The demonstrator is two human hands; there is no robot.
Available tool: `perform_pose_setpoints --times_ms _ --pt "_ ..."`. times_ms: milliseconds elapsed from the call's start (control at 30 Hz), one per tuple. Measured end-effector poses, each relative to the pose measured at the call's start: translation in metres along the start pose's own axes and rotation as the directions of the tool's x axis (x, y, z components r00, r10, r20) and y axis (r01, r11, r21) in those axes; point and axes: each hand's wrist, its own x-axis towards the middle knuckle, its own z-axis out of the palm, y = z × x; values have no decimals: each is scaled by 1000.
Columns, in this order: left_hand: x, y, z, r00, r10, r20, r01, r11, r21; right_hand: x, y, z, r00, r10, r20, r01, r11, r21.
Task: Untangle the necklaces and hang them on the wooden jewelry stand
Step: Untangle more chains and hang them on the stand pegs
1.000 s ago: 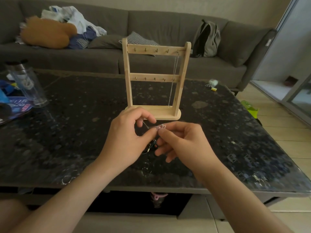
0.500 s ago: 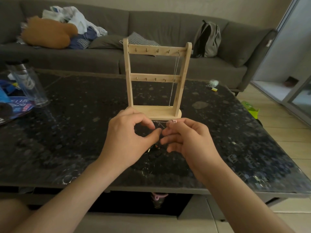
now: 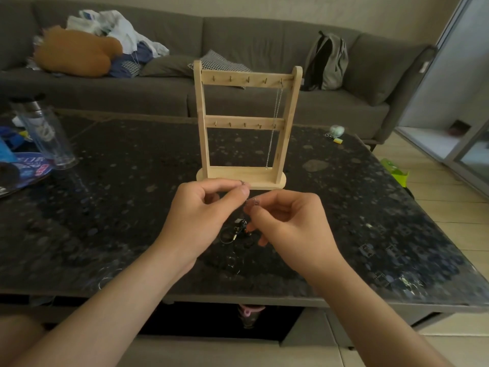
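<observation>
Left hand [image 3: 201,215]: pinches the necklace tangle [image 3: 236,231], centre frame.
Right hand [image 3: 288,223]: pinches it too, just beside.
Wooden stand [image 3: 243,121]: upright on worktop [image 3: 105,207] behind; one chain [image 3: 274,128] hangs at right.

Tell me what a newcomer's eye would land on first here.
Centre front, the left hand and right hand each pinch a thin necklace above the dark table, a tangle showing just below them. Right behind stands the wooden stand, one chain hanging from the right-end peg of its top bar.

Backpack [image 3: 328,62] on grey sofa [image 3: 251,35]
</observation>
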Motion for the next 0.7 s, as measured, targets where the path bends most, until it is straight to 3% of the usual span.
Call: perform_pose_setpoints --times_ms 133,367,700 --pt "0 -1 0 998 -40 39 43 995 -87 -2 2 2 998 -66 -14 63 982 -177" --pt "-2 -3 1 998 55 14 -55 998 -7 -5 7 7 962 -272 -30 232 871 -432" --pt "0 -7 2 977 211 14 -211 966 151 -7 2 5 970 -177 -164 119 943 -312"
